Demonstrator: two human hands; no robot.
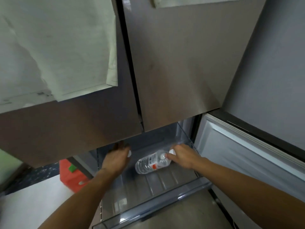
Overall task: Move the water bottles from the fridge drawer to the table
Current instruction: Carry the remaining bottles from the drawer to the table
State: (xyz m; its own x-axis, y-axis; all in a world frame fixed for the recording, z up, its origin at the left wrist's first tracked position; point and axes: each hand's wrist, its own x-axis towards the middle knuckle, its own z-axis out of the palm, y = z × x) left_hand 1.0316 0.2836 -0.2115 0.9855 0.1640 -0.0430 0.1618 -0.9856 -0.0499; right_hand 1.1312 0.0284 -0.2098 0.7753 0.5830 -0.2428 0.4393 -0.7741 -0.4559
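The right hand (181, 156) pinches the neck of a lying bottle (148, 164). The left hand (117, 157), beside it, covers a white cap (129, 153); its grip is unclear. The neck hold may slip on lifting.

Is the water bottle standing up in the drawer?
No, the water bottle lies on its side on the drawer floor, the right hand gripping its neck.

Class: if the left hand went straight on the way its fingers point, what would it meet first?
Likely the white cap right beside the left hand; beyond it, the shaded back of the drawer under the fridge door. Depth there is unclear.
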